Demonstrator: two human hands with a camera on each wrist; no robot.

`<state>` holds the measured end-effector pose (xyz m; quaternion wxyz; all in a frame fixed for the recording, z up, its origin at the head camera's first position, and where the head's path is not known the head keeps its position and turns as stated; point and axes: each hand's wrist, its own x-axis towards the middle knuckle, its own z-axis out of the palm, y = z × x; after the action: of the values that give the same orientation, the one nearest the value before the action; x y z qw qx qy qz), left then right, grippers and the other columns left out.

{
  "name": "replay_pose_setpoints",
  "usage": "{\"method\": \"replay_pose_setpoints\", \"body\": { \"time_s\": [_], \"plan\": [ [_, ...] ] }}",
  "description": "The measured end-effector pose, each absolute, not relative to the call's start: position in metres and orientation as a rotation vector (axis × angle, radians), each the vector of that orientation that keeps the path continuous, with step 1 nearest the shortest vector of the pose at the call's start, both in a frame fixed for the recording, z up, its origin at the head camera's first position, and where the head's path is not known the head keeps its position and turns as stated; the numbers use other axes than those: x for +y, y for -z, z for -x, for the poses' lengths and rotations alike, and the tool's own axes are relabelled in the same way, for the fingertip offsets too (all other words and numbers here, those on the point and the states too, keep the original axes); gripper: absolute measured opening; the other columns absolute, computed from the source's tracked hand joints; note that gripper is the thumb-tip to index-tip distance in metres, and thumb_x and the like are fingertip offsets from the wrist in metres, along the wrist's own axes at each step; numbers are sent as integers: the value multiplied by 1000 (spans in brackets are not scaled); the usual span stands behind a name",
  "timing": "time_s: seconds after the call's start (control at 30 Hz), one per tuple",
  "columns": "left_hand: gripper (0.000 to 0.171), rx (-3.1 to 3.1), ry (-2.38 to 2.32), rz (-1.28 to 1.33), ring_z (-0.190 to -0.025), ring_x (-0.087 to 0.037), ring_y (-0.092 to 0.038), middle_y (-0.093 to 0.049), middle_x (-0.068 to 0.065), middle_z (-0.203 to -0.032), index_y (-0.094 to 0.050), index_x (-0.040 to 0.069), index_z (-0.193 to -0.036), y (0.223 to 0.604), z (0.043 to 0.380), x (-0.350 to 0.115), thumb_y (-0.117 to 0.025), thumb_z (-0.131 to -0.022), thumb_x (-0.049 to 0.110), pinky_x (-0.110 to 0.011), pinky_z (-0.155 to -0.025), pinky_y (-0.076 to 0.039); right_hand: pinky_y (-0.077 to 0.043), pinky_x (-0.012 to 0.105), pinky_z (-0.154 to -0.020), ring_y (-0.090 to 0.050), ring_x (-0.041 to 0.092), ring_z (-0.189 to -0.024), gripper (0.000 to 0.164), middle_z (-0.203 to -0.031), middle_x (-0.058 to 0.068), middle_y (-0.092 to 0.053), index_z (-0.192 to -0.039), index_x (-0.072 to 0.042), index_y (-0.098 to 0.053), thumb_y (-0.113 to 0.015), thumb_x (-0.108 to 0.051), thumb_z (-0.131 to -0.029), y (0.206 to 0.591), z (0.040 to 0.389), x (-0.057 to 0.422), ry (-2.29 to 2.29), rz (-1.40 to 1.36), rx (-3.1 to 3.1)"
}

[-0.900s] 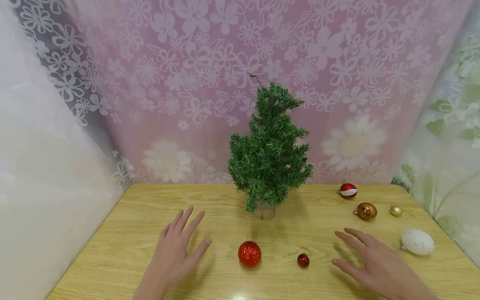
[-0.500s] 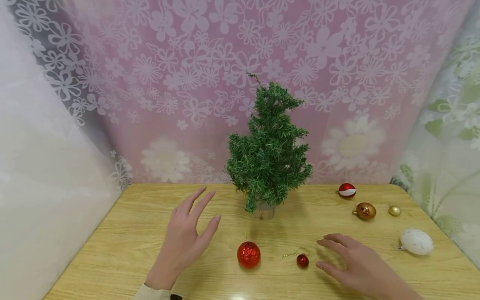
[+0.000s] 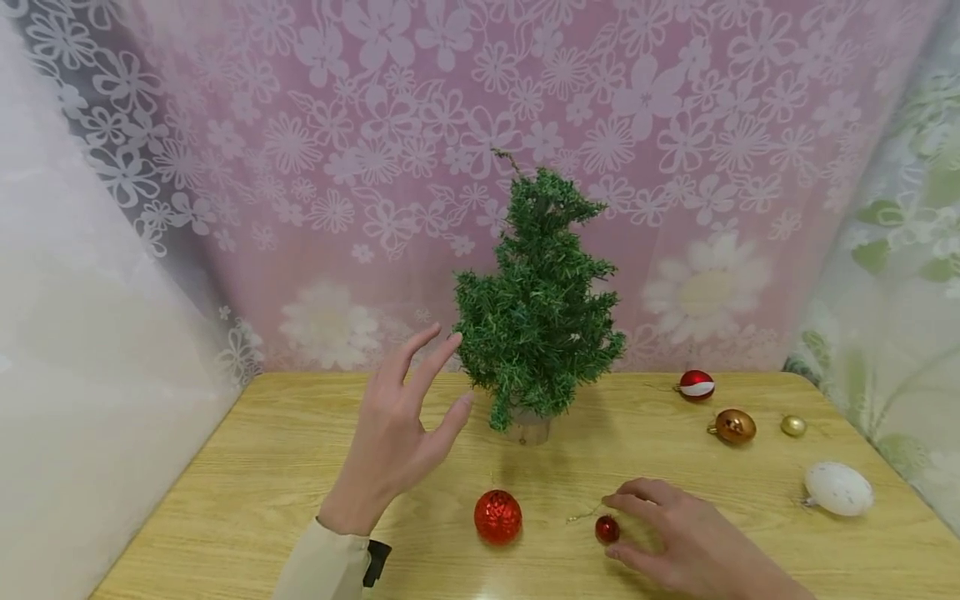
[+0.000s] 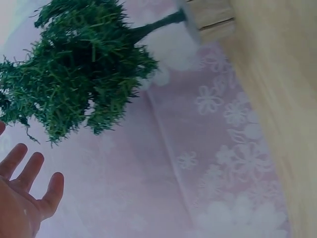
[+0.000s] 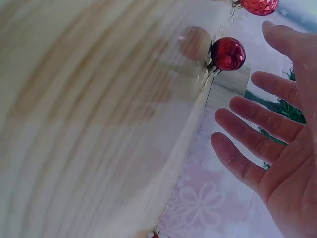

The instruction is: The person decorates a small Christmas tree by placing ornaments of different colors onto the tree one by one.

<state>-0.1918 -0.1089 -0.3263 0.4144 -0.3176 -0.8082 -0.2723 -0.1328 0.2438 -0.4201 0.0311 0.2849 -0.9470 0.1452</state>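
A small green artificial Christmas tree [image 3: 536,308] stands upright at the middle back of the table. My left hand [image 3: 396,425] is raised at its left side, fingers spread and fingertips close to the lower branches in the head view. The left wrist view shows that hand [image 4: 25,198] apart from the tree, holding nothing. Over the table, my right hand [image 3: 686,537] reaches around the right side of a small dark red bauble [image 3: 607,529] with a gold string. In the right wrist view its fingers [image 5: 257,139] are extended and the bauble [image 5: 229,53] lies free of them.
A larger bright red bauble [image 3: 498,517] lies in front of the tree. On the right of the wooden table [image 3: 247,467] are a red-and-white bauble [image 3: 696,386], a copper-brown one [image 3: 733,426], a small gold one [image 3: 793,426] and a white speckled one [image 3: 838,489]. A floral curtain [image 3: 375,208] hangs behind.
My left hand has risen and moved right, toward the tree. My right hand has moved left from beside the white bauble to the small dark red bauble. The baubles have stayed put.
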Motion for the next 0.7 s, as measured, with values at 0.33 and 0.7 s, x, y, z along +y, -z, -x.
{"method": "replay_pose_setpoints", "body": {
  "time_s": [0.33, 0.7],
  "plan": [
    [64, -2119, 645, 788, -136, -31, -54, -52, -14, -151, -51, 20, -152, 308, 201, -87, -71, -94, 38, -57, -103, -45, -53, 25, -68, -55, -5, -84, 23, -103, -19, -60, -109, -35, -71, -64, -54, -97, 423, 138, 231, -546, -994, -2876],
    [64, -2211, 527, 700, -123, -34, -58, -54, -13, -142, -49, 23, -154, 305, 205, -74, -66, -96, 46, -54, -95, -49, -47, 18, -60, -48, -11, -73, 9, -92, -19, -56, -94, -32, -67, -72, -25, -95, 427, 143, 234, -716, -1066, -2881]
  ]
}}
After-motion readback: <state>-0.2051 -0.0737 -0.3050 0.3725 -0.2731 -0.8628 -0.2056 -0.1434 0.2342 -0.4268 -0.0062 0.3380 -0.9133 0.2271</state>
